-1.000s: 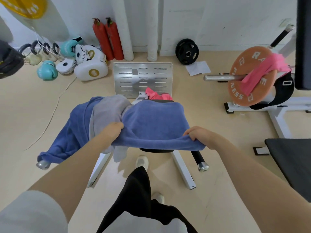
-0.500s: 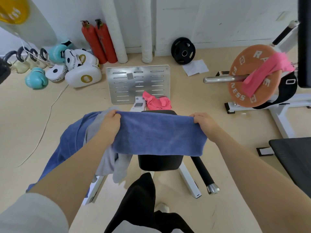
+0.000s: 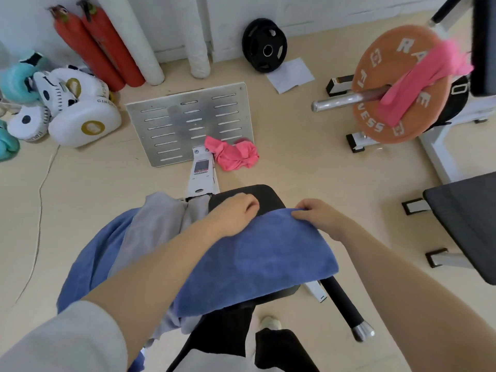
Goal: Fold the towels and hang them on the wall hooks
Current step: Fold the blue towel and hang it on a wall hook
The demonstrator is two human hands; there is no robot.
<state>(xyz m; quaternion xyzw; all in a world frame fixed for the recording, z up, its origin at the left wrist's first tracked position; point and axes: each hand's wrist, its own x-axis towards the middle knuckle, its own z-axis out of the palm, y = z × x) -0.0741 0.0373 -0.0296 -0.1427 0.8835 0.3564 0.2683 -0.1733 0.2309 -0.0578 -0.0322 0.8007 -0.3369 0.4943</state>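
Observation:
A blue towel [image 3: 257,261] lies folded over the black padded seat [image 3: 255,193] of a small bench. My left hand [image 3: 233,213] and my right hand [image 3: 315,214] both pinch its far folded edge, close together. To the left, a grey towel [image 3: 158,224] lies on a second blue towel [image 3: 91,259], draped over the bench's side. A crumpled pink towel [image 3: 233,154] lies on the floor ahead. Another pink towel [image 3: 426,79] hangs over a barbell. No wall hooks are in view.
A slotted metal plate [image 3: 193,122] lies on the floor ahead. Red cylinders [image 3: 96,52], white pads and teal gloves stand at the far left. An orange weight plate [image 3: 397,84] on a barbell rack is at right, a black bench [image 3: 469,218] nearer right, a black plate [image 3: 264,48] by the wall.
My hands carried the blue towel's near edge up and forward, folding it over onto the seat. They have come closer together at the far edge.

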